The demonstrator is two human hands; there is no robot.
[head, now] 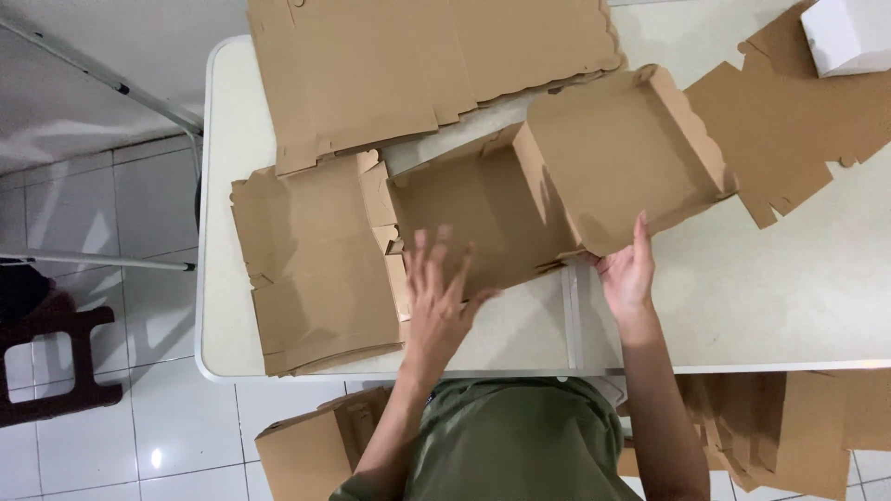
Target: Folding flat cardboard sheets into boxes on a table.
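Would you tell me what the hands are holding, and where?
Both hands press a half-folded brown cardboard box: left hand on its near wall, right hand at the lid's near edge.

1 head view, looking straight down, close over table (742, 306).

I see a brown cardboard box (520, 199) lying half-folded on the white table (770, 297), its tray open upward at left, its scallop-edged lid tilted up at right, near the table's front edge.
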